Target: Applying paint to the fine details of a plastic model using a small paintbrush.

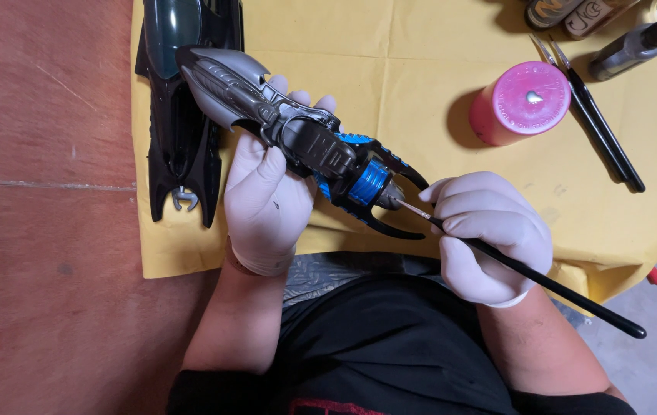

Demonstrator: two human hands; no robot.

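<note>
At the left edge of the yellow cloth spread over the red-brown counter, a dark green-black model car shell is laid flat. Just beside it, a grey, black and metallic-blue finned plastic model vehicle is held off the cloth, gripped from beneath by the white-gloved left hand. A thin black-handled paintbrush is pinched pen-fashion in the gloved right hand, its tip set against the silver rear nozzle. Detail painting is judged to be in hand; a steady, light stroke is called for next. Near the far right corner, a pink cylindrical pot, black tweezers and paint bottles are placed.
</note>
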